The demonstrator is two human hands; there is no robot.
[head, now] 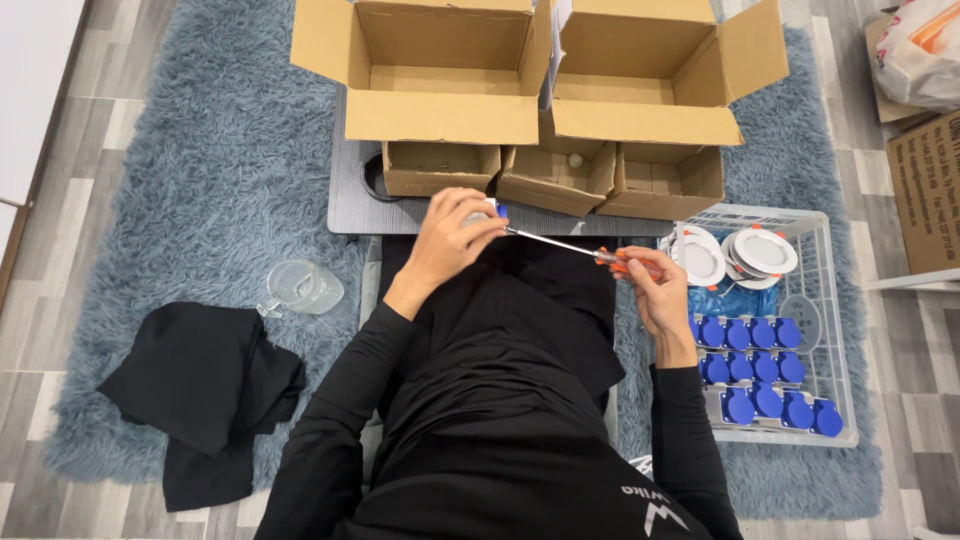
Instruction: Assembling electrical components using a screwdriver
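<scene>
Blue rug — low table, basket, cloth

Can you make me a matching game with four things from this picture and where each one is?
Things:
1. screwdriver
2. glass mug
3. blue caps
4. black cloth

Places:
A. in rows inside the white basket
B. crumpled on the rug, far left
C. held in the right hand, tip at the left hand
D. lying on its side on the rug, beside the left arm

Pairs: 1-C, 2-D, 3-A, 4-B
</scene>
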